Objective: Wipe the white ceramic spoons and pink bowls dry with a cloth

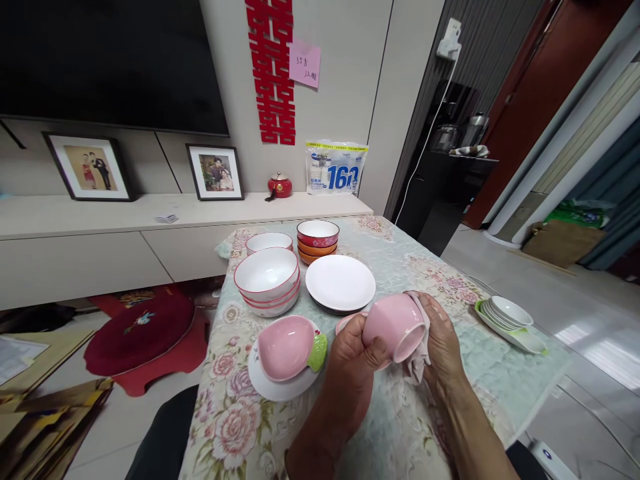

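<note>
My left hand point(353, 367) is closed on a pink bowl point(390, 323), thumb against its outside. The bowl is tipped on its side above the table, its round foot facing right and toward me. A pale pinkish cloth point(417, 365) is bunched in my right hand point(443, 343), pressed to the bowl's right side. Partly hidden behind the bowl lies another pink dish point(344, 323). Left of my hands, a pink fruit-shaped bowl point(285, 347) with a green leaf handle point(317, 352) rests on a white plate point(280, 392).
Stacked red-rimmed white bowls point(267, 275), white plates point(340, 283) and red and orange bowls point(319, 235) stand farther back on the flowered tablecloth point(237, 427). Small white dishes sit in a leaf-edged tray point(520, 341) at right. A red stool point(145, 333) is on the floor at left.
</note>
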Demonstrator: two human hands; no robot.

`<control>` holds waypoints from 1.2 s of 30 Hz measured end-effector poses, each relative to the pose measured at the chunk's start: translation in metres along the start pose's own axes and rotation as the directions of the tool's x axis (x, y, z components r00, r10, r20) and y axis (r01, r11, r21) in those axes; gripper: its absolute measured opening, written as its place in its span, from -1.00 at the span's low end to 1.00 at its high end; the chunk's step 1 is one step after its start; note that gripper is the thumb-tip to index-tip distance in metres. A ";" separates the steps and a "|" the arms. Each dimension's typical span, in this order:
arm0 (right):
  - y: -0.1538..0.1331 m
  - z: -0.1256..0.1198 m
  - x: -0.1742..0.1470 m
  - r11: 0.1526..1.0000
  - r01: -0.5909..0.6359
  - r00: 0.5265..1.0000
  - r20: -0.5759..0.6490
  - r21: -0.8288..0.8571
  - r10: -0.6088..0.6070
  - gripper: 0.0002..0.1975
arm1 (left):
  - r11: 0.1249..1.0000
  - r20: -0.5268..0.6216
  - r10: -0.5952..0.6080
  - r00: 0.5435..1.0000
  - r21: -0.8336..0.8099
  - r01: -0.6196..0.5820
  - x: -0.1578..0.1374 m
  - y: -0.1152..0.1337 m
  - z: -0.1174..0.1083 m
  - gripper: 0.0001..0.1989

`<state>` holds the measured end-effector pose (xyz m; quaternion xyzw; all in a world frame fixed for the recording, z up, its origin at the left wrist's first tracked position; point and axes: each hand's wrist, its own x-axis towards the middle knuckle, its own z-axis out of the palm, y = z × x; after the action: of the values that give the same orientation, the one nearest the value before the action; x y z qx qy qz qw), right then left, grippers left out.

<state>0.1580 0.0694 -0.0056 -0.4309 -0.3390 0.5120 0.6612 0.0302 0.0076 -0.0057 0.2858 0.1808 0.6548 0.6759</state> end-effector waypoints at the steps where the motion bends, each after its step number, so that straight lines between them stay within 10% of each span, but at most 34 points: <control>1: -0.001 -0.002 0.001 0.998 0.026 1.000 -0.005 -0.058 -0.026 -0.62 | 1.000 0.001 -0.023 1.000 0.014 0.023 0.000 0.001 0.001 -0.70; 10: -0.012 -0.011 -0.003 0.828 0.377 0.926 0.192 -0.416 -0.326 -0.73 | 0.933 -0.010 -0.035 0.999 0.359 0.036 -0.004 0.007 0.000 -0.77; 18: -0.022 0.000 -0.028 0.436 0.841 0.533 0.629 -0.320 -0.566 -0.76 | 0.646 0.065 0.173 0.983 0.746 -0.162 -0.004 0.009 0.000 -0.85; 20: -0.019 -0.001 -0.024 0.503 0.806 0.583 0.559 -0.311 -0.590 -0.79 | 0.625 0.103 0.176 0.979 0.757 -0.192 -0.005 0.010 0.001 -0.90; 22: -0.015 -0.003 -0.016 0.688 0.654 0.750 0.387 -0.314 -0.537 -0.86 | 0.627 0.160 0.158 0.974 0.746 -0.224 -0.006 0.012 0.003 -0.96; 26: -0.004 -0.004 -0.005 0.971 0.196 0.980 0.065 -0.135 -0.188 -0.77 | 0.734 0.210 0.123 0.970 0.639 -0.232 -0.008 0.011 0.005 -0.93; 29: 0.001 0.001 -0.010 0.988 0.109 0.994 0.006 -0.110 -0.109 -0.71 | 0.871 0.083 0.094 0.992 0.476 -0.123 -0.008 0.004 0.000 -0.86; 36: 0.006 0.002 -0.014 0.837 0.413 0.910 0.125 -0.359 -0.395 -0.71 | 0.996 -0.076 0.069 0.995 -0.056 -0.073 -0.004 0.003 0.003 -0.71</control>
<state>0.1507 0.0568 -0.0110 -0.4567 -0.5293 0.2959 0.6509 0.0299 0.0033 -0.0022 0.2477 0.1759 0.6935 0.6533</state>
